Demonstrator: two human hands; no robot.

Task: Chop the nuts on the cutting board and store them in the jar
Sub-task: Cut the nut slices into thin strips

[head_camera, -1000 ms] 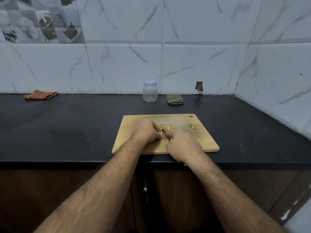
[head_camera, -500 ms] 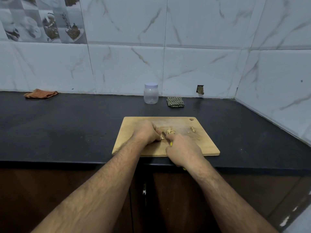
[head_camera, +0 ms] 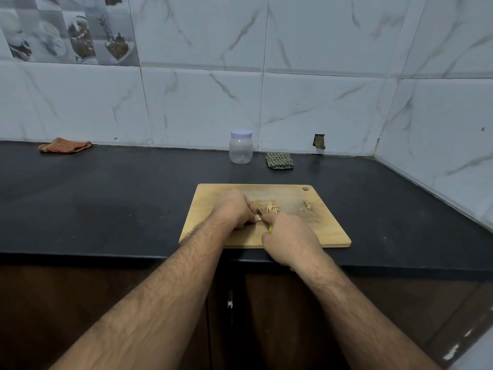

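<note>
The chopped nut slivers [head_camera: 272, 208] pile looks slightly larger than a second ago

Home kitchen: black countertop [head_camera: 106, 198], marble-look wall tiles [head_camera: 202, 102], cutting board [head_camera: 210, 209].

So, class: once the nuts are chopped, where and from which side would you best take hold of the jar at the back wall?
Grip the jar round its clear body just below the pale lid, coming from the front. It stands upright against the wall, and the checked cloth lies close on its right, so the front and left sides look freest.
</note>
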